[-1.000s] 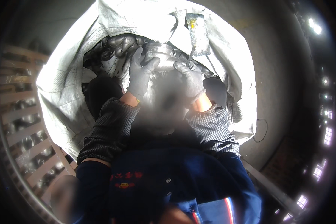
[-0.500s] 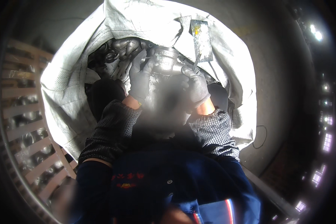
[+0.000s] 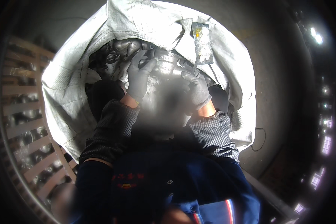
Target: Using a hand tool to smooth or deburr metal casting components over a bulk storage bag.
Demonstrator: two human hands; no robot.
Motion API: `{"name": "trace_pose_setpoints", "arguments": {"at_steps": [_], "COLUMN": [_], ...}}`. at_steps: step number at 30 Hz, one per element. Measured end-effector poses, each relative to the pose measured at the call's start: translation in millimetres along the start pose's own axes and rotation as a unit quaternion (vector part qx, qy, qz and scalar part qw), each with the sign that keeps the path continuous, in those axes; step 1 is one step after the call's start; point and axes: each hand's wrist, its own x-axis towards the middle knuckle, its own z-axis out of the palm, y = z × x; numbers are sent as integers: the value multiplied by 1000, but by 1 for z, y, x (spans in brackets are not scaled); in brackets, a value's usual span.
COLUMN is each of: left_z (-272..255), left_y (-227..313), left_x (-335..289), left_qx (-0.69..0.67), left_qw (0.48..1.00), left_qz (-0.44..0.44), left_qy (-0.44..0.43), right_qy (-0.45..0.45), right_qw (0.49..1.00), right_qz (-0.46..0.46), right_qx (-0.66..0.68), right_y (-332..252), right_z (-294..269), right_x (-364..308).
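Sleeves (image 3: 216, 132) up front, lower middle; left hand (image 3: 138, 76) has shifted a touch left off the pipe fitting (image 3: 165, 67) at upper middle, fingers loosely spread, can't tell if the thumb touches; so looks like lighter support that side; right hand (image 3: 198, 89) closed round the scraper (image 3: 203, 43) handle; white sack (image 3: 65, 89) rim beyond.

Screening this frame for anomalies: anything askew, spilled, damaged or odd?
The flat-plate tool in the right hand has a face patchy with white and yellow, so looks stained or worn. No visible spill. A grey blur below the metal fitting hides that area; can't judge damage there.
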Motion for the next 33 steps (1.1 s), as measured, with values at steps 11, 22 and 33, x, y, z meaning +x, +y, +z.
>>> {"name": "trace_pose_setpoints", "arguments": {"at_steps": [11,22,33], "left_z": [-13,-19,-24], "left_y": [-19,-12,-23], "left_x": [12,11,13], "left_qx": [-61,-137,-80], "left_qw": [997,981,989], "left_qz": [-44,-112,-102], "left_qy": [27,-81,-75], "right_qy": [33,47,64], "right_qw": [998,993,997], "right_qz": [9,-17,9], "right_qx": [-60,-103,-43], "right_y": [-4,-4,-2], "right_z": [5,3,4], "right_x": [-3,-2,1]}}
